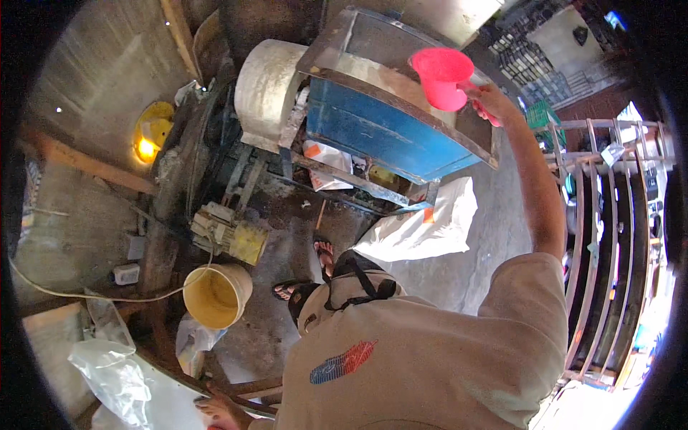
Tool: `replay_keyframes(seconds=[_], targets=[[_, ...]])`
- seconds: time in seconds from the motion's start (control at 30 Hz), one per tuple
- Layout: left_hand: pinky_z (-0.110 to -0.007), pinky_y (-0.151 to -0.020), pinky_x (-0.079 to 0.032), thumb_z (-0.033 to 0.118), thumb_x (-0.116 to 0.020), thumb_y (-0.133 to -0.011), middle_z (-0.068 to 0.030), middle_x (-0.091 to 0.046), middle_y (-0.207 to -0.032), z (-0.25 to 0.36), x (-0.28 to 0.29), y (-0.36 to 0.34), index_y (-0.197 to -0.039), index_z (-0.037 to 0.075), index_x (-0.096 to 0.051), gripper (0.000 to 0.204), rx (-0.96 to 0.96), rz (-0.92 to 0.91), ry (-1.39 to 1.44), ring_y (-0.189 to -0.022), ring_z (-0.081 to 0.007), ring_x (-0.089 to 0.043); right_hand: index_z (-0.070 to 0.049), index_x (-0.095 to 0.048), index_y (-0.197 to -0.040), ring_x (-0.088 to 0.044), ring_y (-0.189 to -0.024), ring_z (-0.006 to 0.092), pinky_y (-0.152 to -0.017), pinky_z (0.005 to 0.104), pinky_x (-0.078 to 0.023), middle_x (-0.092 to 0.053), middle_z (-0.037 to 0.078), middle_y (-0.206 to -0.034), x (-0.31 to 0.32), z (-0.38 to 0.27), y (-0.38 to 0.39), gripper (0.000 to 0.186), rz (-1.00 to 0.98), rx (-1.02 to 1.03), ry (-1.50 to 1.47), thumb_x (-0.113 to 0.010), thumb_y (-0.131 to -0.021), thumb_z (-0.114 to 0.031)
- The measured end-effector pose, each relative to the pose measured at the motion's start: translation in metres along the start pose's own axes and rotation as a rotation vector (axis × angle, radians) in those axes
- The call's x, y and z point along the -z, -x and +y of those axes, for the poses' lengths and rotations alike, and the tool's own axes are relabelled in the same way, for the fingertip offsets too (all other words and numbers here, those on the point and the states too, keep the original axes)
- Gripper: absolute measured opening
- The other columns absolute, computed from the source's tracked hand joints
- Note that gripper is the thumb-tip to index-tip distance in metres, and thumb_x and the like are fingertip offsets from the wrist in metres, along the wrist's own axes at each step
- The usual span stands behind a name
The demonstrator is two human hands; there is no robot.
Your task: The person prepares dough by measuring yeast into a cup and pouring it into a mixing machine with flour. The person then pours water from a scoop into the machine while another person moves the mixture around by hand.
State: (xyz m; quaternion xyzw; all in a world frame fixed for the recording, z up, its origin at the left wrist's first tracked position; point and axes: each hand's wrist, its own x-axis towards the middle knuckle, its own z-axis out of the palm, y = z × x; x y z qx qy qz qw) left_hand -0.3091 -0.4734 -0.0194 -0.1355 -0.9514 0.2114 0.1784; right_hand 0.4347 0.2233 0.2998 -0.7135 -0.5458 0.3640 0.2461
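Note:
My right hand (494,105) is stretched out to the far right, closed around the handle of a pink plastic dipper (443,77). The dipper is over the near rim of a large blue-sided wooden trough (380,129); its contents cannot be seen. At the lower left, my left hand (223,411) lies at the edge of a pale, smooth surface (168,401), its visible fingers extended. Part of this hand is cut off by the picture's lower edge. A crumpled clear plastic bag (118,376) lies on that surface beside it.
A whitish drum (269,89) adjoins the trough's left end. Below stand a motor (215,228), a yellowish bucket (217,295) and a white sack (423,226). A cable (100,295) runs across the left. Slatted racks (602,251) stand at right; a lamp (148,147) glows at left.

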Motion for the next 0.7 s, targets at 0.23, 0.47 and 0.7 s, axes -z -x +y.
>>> replay_keyframes(seconds=[0.23, 0.47, 0.7], targets=[[-0.048, -0.094, -0.037, 0.072, -0.043, -0.077, -0.0159, -0.040, -0.133, 0.008, 0.016, -0.004, -0.136, 0.001, -0.030, 0.093, 0.116, -0.096, -0.017, -0.118, -0.0339, -0.043, 0.001, -0.058, -0.070, -0.053, -0.042, 0.0190, -0.039, 0.0341, -0.040, -0.055, 0.011, -0.055, -0.032, -0.010, -0.034, 0.041, 0.011, -0.118, 0.567, -0.064, -0.080, -0.038], [-0.054, -0.095, -0.034, 0.074, -0.041, -0.076, -0.0115, -0.035, -0.138, 0.002, -0.020, -0.007, -0.138, 0.009, -0.028, 0.091, 0.122, 0.010, 0.067, -0.123, -0.0330, -0.038, 0.003, -0.063, -0.087, -0.067, -0.067, 0.0303, -0.061, 0.0396, -0.053, -0.065, 0.024, -0.080, -0.038, 0.012, -0.059, 0.035, 0.186, 0.226, 1.260, -0.054, -0.084, -0.031], [-0.064, -0.095, -0.030, 0.075, -0.038, -0.076, -0.0095, -0.029, -0.143, -0.009, -0.024, 0.004, -0.141, 0.013, -0.024, 0.090, 0.118, 0.033, 0.197, -0.127, -0.0350, -0.034, -0.007, -0.060, -0.106, -0.064, -0.089, 0.0355, -0.076, 0.0489, -0.051, -0.065, 0.019, -0.096, -0.019, 0.036, -0.081, 0.031, 0.309, 0.215, 1.353, -0.049, -0.085, -0.027]])
